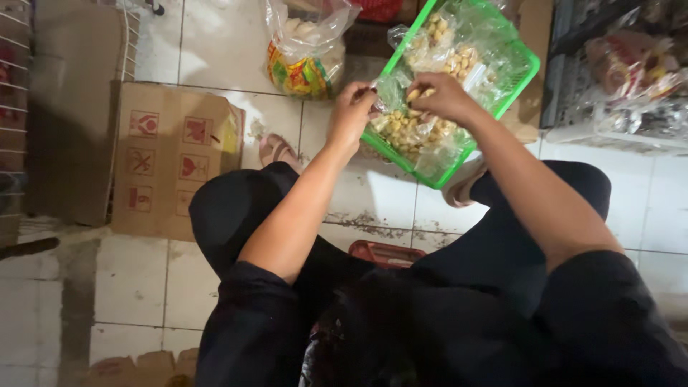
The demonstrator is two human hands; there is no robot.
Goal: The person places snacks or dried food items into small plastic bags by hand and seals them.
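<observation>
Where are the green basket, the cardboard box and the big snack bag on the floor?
green basket [529, 66], head view, on its right rim.
cardboard box [168, 158], head view, middle of its top face.
big snack bag [307, 54], head view, on its clear plastic front.

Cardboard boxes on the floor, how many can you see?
3: a tall plain box at far left, a box with red symbols beside it, and one partly visible at the bottom edge. Others may be hidden.
</observation>
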